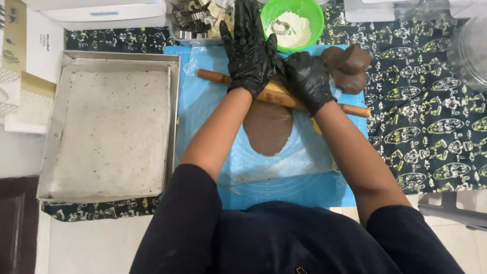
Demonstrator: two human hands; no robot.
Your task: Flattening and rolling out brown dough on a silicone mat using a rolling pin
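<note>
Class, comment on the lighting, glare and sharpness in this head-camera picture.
Head view: even, soft light with faint shadows; slight sheen on the black-gloved left hand, right hand and blue mat; rolling pin and brown dough sharp; edges mildly bowed.

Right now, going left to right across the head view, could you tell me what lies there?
Baking tray → left hand → right hand → brown dough lump → patterned black cloth.

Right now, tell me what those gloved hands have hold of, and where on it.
Both hands press on the wooden rolling pin: the left hand and right hand lie flat on its middle barrel, not its end handles, over brown dough.
</note>
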